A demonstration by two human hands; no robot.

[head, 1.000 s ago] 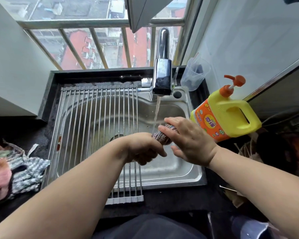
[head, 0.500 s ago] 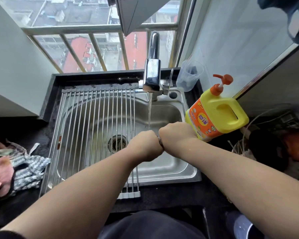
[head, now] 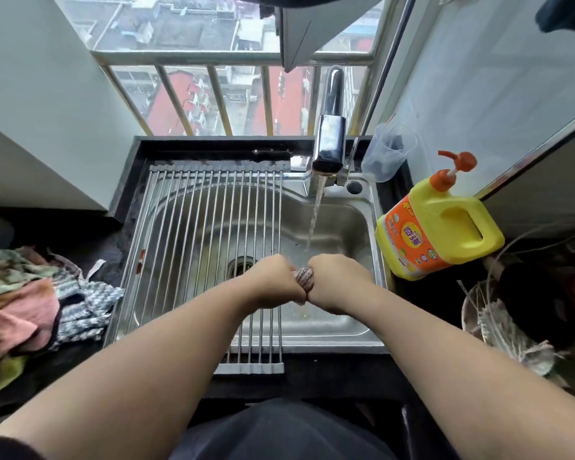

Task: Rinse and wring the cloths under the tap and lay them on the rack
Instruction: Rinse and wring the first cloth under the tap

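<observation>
Both fists meet over the steel sink (head: pixel 362 336), just below the running tap (head: pixel 329 141). My left hand (head: pixel 274 280) and my right hand (head: pixel 337 280) grip the two ends of a twisted brown striped cloth (head: pixel 304 278); only a short roll of it shows between them. The water stream falls just behind the cloth. A roll-up rod rack (head: pixel 193 234) covers the left part of the sink and bears nothing. A heap of other cloths (head: pixel 30 303) lies on the dark counter at the left.
A yellow detergent jug (head: pixel 442 227) with an orange pump stands right of the sink. A clear plastic cup (head: pixel 387 151) sits behind it by the tap. A basket with a dark object (head: pixel 512 320) is at the far right. A barred window is beyond the sink.
My hands have turned against each other and closed fist to fist on the cloth, so less of it shows. They have also dropped lower under the stream.
</observation>
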